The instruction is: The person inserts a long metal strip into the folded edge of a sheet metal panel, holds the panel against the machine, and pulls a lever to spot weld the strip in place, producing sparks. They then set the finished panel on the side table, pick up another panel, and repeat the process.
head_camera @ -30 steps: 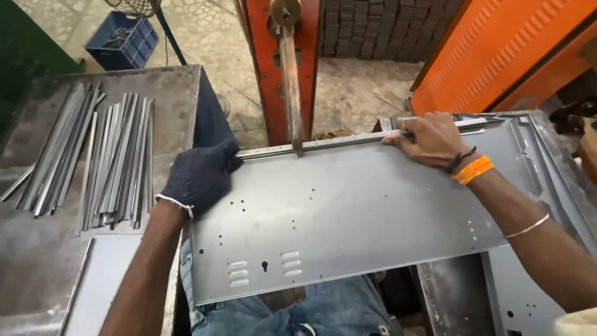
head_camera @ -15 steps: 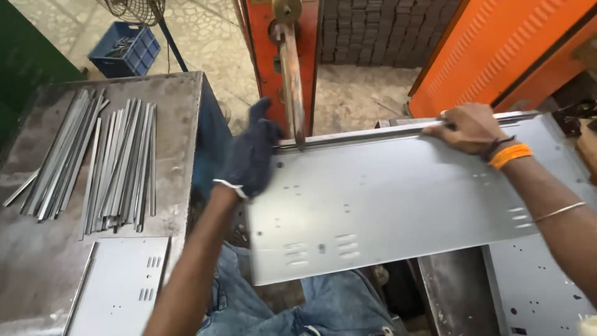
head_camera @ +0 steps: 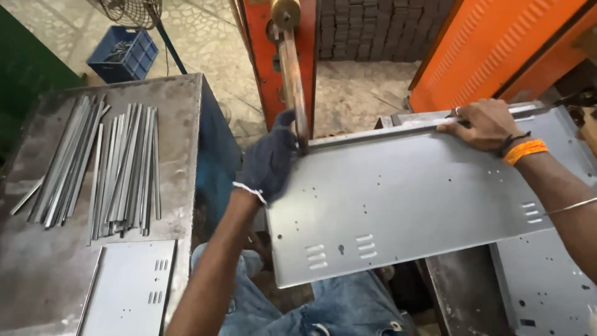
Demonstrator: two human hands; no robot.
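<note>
Across our lap and the grey metal bench, we have slid the sheet-metal panel [head_camera: 410, 205] rightward over the last second, so that its far-left corner now sits right at the tip of the worn brown lever arm [head_camera: 292, 74] hanging from the orange machine frame [head_camera: 264, 56]; earlier that arm met the panel's far edge nearer its middle, which we judge means the work has moved along to a new spot on the folded edge. Flat, dull grey and smooth, the panel is punched with small round holes and short louvre slots, with a narrow lip bent up along its far side. Our left hand [head_camera: 268, 162], in a dark knitted glove, is closed on the panel's left corner; our bare right hand [head_camera: 482, 124], with an orange wristband, is pressed flat along the far lip, fingers curled over it. On the scuffed, stained steel table [head_camera: 180, 112] to the left lie a loose pile of thin grey metal strips [head_camera: 99, 165] and a smaller punched panel [head_camera: 127, 289]. A blue plastic crate [head_camera: 121, 53] stands on the stone floor beyond.
</note>
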